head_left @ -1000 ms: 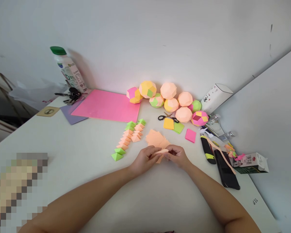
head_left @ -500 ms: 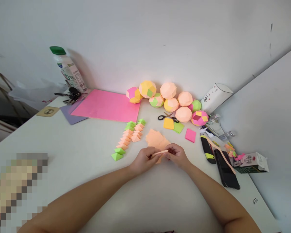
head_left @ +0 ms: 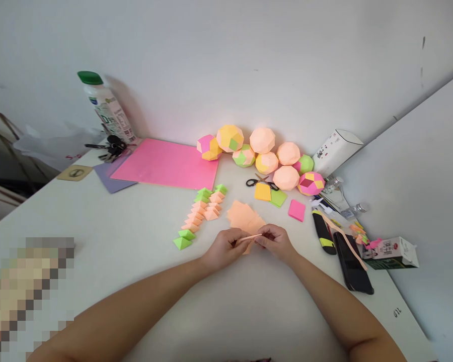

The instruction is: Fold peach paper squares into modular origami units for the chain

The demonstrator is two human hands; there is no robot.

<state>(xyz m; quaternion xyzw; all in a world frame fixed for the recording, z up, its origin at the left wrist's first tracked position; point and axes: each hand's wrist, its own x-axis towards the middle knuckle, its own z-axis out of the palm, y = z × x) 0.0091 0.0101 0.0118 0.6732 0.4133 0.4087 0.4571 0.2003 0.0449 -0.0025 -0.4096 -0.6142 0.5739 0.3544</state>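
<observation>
A small piece of peach paper point(head_left: 251, 237), seen nearly edge-on, is pinched between my two hands. My left hand point(head_left: 227, 245) is closed on its left end, and my right hand point(head_left: 275, 242) grips the right end. Just beyond the fingers lies a spread of flat peach paper squares point(head_left: 243, 215), partly hidden by my hands. To the left, folded peach paper pieces point(head_left: 193, 221) and green ones point(head_left: 182, 243) stand in two rows. Behind are black-handled scissors point(head_left: 262, 182) with orange point(head_left: 262, 191), green point(head_left: 278, 198) and pink point(head_left: 296, 210) paper squares.
Several faceted paper balls point(head_left: 262, 141) line the wall. A pink sheet point(head_left: 169, 163), keys point(head_left: 115, 148) and a green-capped bottle point(head_left: 107, 108) are at back left. At right lie a cutter point(head_left: 323, 232), a dark phone point(head_left: 351, 264) and a carton point(head_left: 394, 253).
Both hands stay in nearly the same place, still holding the peach paper. The paper looks slightly thinner edge-on than before.
</observation>
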